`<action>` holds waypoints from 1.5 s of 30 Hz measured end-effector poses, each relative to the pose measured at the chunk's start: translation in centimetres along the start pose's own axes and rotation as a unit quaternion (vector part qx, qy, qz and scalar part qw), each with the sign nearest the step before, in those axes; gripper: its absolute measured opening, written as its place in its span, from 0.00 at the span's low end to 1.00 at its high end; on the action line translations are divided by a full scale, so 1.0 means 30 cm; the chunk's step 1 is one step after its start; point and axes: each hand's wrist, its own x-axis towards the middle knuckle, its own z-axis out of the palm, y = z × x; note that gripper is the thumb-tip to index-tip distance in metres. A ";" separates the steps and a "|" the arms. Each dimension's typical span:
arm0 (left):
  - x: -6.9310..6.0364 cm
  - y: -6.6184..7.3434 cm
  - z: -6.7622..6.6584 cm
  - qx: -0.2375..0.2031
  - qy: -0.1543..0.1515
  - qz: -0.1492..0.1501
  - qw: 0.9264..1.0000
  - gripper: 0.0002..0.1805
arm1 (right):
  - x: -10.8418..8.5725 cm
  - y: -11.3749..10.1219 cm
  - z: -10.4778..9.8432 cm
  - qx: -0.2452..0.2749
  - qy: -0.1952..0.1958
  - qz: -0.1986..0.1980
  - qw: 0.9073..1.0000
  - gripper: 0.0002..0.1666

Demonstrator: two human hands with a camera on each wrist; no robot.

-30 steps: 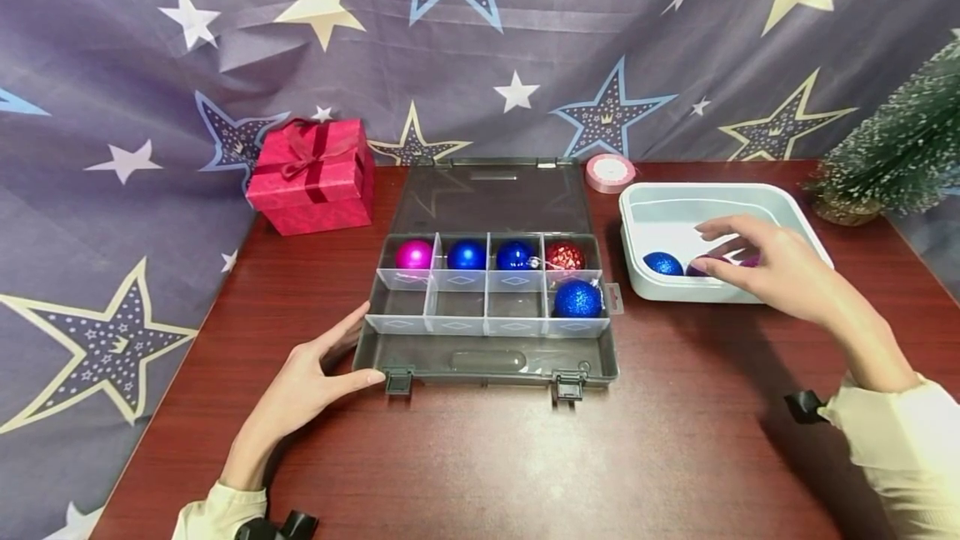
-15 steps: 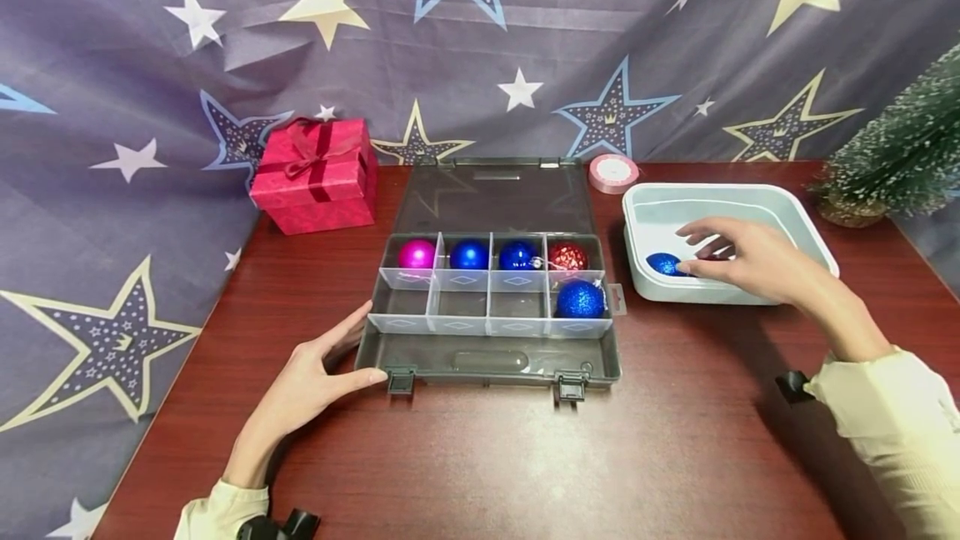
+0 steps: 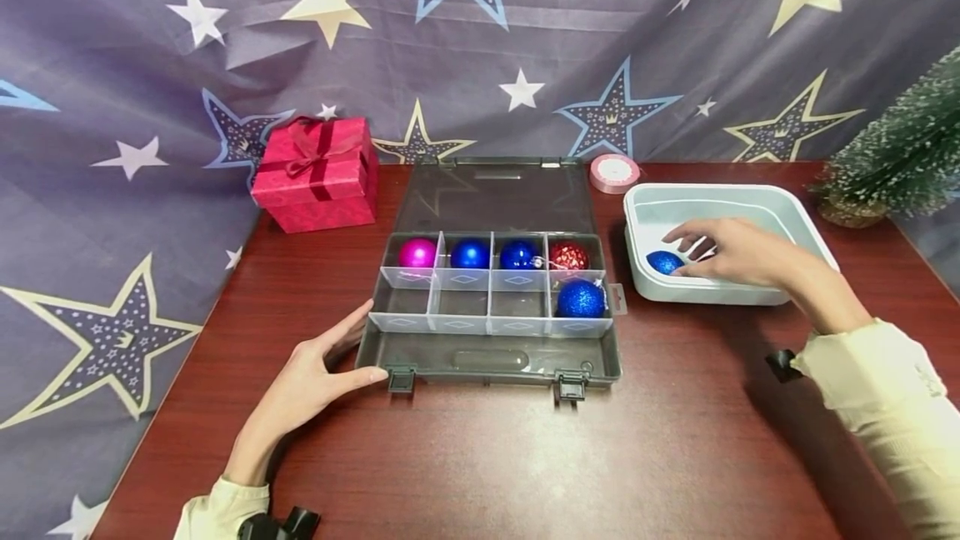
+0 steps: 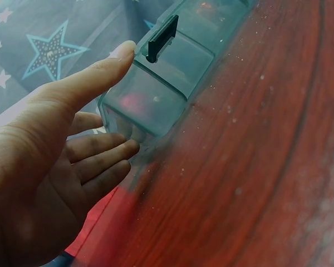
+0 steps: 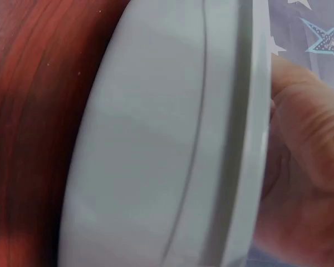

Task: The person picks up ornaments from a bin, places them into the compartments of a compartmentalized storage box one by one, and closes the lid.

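Right of frame, your right hand (image 3: 738,252) is down in the pale tray (image 3: 705,293), fingers loosely open, thumb tip right at the glittery blue ball (image 3: 662,262); whether they touch, I can't tell! Lower left, your left hand (image 3: 306,382) is open at the organizer box (image 3: 416,348), thumb on its front edge, fingers by its side. Mid-frame, the back row reads pink ball (image 3: 417,253), matte blue ball (image 3: 470,253), shiny blue ball (image 3: 517,253), red ball (image 3: 568,255), with a sparkly blue ball (image 3: 581,300) in front of the red!

A red box (image 3: 318,190) and pink roll (image 3: 615,174) sit before a starry curtain (image 3: 480,61); a tree (image 3: 903,144) stands at right.
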 end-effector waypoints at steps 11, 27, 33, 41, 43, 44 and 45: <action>-0.001 -0.009 0.003 -0.004 -0.001 0.001 1.000 0.48 | 0.012 0.014 0.022 0.018 0.009 0.015 1.000 0.27; -0.002 -0.008 0.006 0.001 0.003 0.011 1.000 0.48 | 0.025 0.008 0.028 0.043 0.025 0.014 0.999 0.28; 0.000 -0.006 0.005 -0.002 -0.001 0.011 1.000 0.48 | 0.001 -0.002 0.012 0.060 0.052 0.030 0.996 0.27; 0.005 -0.008 0.002 0.006 0.003 0.004 1.000 0.48 | -0.036 -0.022 -0.025 0.072 0.100 0.031 0.992 0.28; 0.005 -0.007 0.001 0.005 0.002 0.003 1.000 0.49 | -0.043 -0.028 -0.035 0.071 0.112 0.029 0.991 0.27; 0.005 -0.007 0.000 0.005 0.002 0.004 1.000 0.49 | -0.046 -0.032 -0.040 0.071 0.118 0.024 0.990 0.27; 0.005 -0.006 0.000 0.005 0.002 0.003 1.000 0.49 | -0.049 -0.035 -0.044 0.073 0.124 0.022 0.989 0.26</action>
